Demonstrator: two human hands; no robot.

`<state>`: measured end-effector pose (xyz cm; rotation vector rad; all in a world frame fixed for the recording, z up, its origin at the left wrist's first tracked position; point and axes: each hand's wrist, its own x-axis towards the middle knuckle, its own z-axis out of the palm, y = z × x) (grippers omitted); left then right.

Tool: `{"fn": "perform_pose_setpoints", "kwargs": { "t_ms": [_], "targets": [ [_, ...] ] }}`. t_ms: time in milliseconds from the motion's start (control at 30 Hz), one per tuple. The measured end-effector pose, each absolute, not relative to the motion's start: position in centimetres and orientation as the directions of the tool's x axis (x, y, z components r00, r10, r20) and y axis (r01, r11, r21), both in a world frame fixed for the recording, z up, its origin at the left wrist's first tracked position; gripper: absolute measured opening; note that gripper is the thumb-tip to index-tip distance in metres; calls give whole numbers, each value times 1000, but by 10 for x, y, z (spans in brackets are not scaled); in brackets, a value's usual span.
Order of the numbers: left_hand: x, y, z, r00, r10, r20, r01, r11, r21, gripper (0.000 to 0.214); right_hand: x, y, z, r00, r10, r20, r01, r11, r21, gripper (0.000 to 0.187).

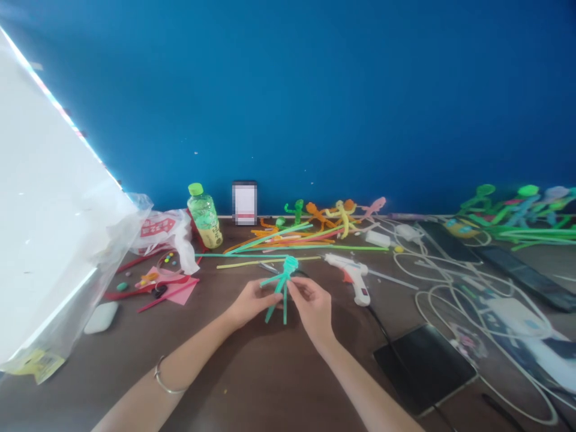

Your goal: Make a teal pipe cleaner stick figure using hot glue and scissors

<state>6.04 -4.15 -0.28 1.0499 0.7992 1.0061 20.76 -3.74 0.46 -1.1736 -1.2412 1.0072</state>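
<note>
A teal pipe-cleaner figure (pixel 283 282) with a coiled head and loose legs is held above the brown table (pixel 252 372). My left hand (pixel 252 303) pinches its body from the left, fingers closed on the stem. My right hand (pixel 312 303) pinches the same figure from the right, near the middle of the body. Both forearms reach in from the bottom edge; a thin bracelet sits on my left wrist.
A white glue gun (pixel 353 275) lies right of my hands. Loose pipe cleaners (pixel 288 240) and finished figures (pixel 342 213) lie behind, with a green-capped bottle (pixel 204 217). White cables (pixel 450 282) and a black tablet (pixel 425 363) fill the right; pink paper (pixel 168 285) and a plastic bag (pixel 67 288) the left.
</note>
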Motion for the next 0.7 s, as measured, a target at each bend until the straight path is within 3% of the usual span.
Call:
{"fn": "perform_pose_setpoints", "kwargs": {
  "t_ms": [167, 367, 700],
  "targets": [
    [59, -39, -7, 287, 949, -132, -160, 184, 970, 31, 206, -38, 4, 116, 972, 203, 117, 190, -975, 19],
    [64, -39, -4, 357, 916, -184, -345, 312, 885, 42, 207, -38, 2, 122, 962, 246, 205, 218, -954, 18],
    [63, -38, -1, 310, 935, -172, -314, 272, 910, 34, 208, -36, 4, 76, 967, 244, 147, 231, -962, 17]
  ]
}}
